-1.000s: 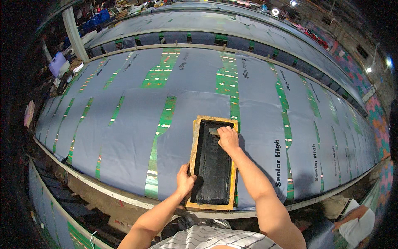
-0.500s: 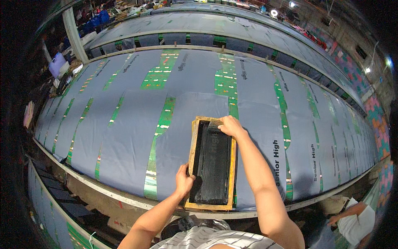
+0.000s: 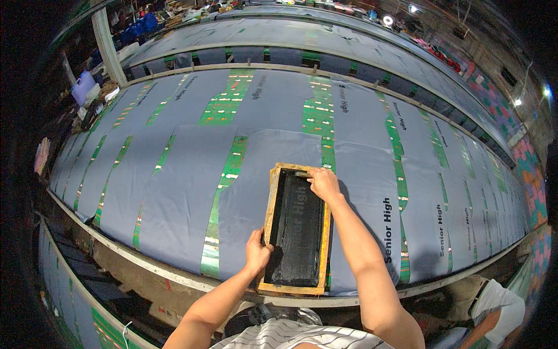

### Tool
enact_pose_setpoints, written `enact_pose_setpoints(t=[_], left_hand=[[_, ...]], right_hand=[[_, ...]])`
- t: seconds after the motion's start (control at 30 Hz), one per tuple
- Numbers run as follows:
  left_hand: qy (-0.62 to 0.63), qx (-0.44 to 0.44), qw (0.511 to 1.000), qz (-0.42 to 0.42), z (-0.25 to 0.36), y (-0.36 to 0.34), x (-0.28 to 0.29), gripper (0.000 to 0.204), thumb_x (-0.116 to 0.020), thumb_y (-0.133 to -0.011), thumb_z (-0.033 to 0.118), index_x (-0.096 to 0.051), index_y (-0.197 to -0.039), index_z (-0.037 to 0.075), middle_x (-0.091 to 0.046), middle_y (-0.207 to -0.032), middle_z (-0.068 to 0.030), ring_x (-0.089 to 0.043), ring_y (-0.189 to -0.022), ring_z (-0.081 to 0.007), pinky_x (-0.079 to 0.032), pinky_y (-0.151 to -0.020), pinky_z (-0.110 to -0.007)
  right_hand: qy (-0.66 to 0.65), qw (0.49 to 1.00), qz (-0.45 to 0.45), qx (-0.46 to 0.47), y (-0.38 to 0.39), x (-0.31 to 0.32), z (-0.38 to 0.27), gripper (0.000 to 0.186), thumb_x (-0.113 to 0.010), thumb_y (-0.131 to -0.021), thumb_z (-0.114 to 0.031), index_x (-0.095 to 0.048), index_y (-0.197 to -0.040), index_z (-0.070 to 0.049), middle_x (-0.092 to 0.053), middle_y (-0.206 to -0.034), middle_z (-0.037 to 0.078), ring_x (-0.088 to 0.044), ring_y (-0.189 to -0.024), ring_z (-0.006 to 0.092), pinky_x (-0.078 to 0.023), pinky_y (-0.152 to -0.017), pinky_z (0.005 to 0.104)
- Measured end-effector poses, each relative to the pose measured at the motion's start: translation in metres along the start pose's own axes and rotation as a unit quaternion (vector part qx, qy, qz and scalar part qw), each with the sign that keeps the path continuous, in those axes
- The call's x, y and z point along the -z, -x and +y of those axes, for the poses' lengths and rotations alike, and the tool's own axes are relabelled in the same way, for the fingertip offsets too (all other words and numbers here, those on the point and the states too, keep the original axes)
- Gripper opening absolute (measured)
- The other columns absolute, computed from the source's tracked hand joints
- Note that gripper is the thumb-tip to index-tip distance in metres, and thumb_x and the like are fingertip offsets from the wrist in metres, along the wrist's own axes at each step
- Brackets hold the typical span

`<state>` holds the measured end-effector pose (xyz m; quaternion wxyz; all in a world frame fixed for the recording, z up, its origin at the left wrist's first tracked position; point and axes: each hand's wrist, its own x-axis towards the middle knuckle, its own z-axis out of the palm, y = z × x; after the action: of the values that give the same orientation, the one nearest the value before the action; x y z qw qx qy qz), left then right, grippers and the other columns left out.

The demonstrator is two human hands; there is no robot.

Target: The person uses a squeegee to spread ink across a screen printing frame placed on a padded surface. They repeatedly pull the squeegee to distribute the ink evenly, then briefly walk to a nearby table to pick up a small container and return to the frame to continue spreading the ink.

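A yellow-framed printing screen (image 3: 324,232) with a dark, ink-smeared inside lies on grey fabric pieces spread along a long green-topped table. My right hand (image 3: 323,183) is closed on a squeegee (image 3: 301,174) at the screen's far end; its fingertips are partly hard to make out. My left hand (image 3: 257,253) grips the screen's left edge, low down. Dark lettering is printed on several fabric pieces (image 3: 360,163) to the right, and pale lettering shows faintly inside the screen.
More long tables (image 3: 279,32) with grey fabric run parallel behind, another (image 3: 70,291) at lower left. A concrete post (image 3: 106,46) and purple container (image 3: 82,87) stand at upper left. Another person (image 3: 497,308) in white is at lower right. Rails (image 3: 145,270) edge the table.
My right hand moved slightly up and right with the squeegee, then settled at the screen's far end. The other person's arm shifted at lower right. My left hand stayed put.
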<state>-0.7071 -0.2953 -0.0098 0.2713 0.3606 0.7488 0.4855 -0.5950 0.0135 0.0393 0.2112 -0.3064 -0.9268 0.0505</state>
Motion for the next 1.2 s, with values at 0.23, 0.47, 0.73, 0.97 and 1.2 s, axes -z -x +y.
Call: enact_pose_setpoints(t=[0.23,0.47,0.73,0.97,1.2], left_hand=[[0.018,0.012,1.0,0.009,-0.007,0.0,-0.003,0.067,-0.07,-0.067,0.0,-0.06,-0.133,-0.003,-0.063,-0.119,-0.0224,-0.061,-0.115,-0.0397,-0.047,-0.103,-0.041],[-0.001,-0.003,1.0,0.008,-0.004,0.0,-0.001,0.067,-0.069,-0.068,0.0,-0.06,-0.134,-0.003,-0.064,-0.119,-0.0201,-0.062,-0.114,-0.0343,-0.048,-0.102,-0.038],[0.002,-0.022,1.0,0.02,-0.017,-0.002,-0.006,0.064,-0.069,-0.07,0.001,-0.06,-0.132,-0.002,-0.063,-0.12,-0.0217,-0.061,-0.116,-0.0402,-0.048,-0.102,-0.043],[-0.009,-0.014,1.0,0.003,0.001,0.002,0.0,0.065,-0.069,-0.069,0.001,-0.059,-0.134,-0.004,-0.064,-0.122,-0.0218,-0.061,-0.118,-0.0384,-0.046,-0.104,-0.041],[-0.006,-0.012,1.0,0.007,0.0,0.003,-0.001,0.066,-0.069,-0.07,0.002,-0.059,-0.136,-0.002,-0.064,-0.125,-0.021,-0.06,-0.121,-0.0384,-0.045,-0.106,-0.041]], right_hand=[[0.01,0.996,-0.083,-0.041,-0.002,0.009,-0.016,0.015,-0.073,-0.085,-0.02,-0.074,-0.092,-0.006,-0.073,-0.087,0.017,-0.071,-0.092,0.0379,-0.055,-0.08,0.0525],[-0.001,0.99,-0.138,-0.033,0.051,0.022,-0.044,0.014,-0.072,-0.085,-0.018,-0.074,-0.094,-0.007,-0.074,-0.093,0.013,-0.07,-0.095,0.0356,-0.057,-0.082,0.0508],[-0.008,0.99,-0.14,-0.013,0.151,0.046,-0.107,0.013,-0.073,-0.077,-0.01,-0.071,-0.089,-0.008,-0.07,-0.091,0.008,-0.065,-0.091,0.0299,-0.056,-0.08,0.0453],[0.01,0.995,-0.102,-0.012,0.246,0.056,-0.165,0.024,-0.073,-0.069,-0.011,-0.068,-0.092,-0.009,-0.068,-0.098,0.004,-0.062,-0.098,0.0261,-0.05,-0.084,0.044],[0.036,0.997,-0.061,0.008,0.304,0.061,-0.205,0.032,-0.063,-0.085,-0.016,-0.069,-0.114,-0.006,-0.068,-0.116,0.006,-0.061,-0.104,0.0241,-0.047,-0.091,0.0434]])
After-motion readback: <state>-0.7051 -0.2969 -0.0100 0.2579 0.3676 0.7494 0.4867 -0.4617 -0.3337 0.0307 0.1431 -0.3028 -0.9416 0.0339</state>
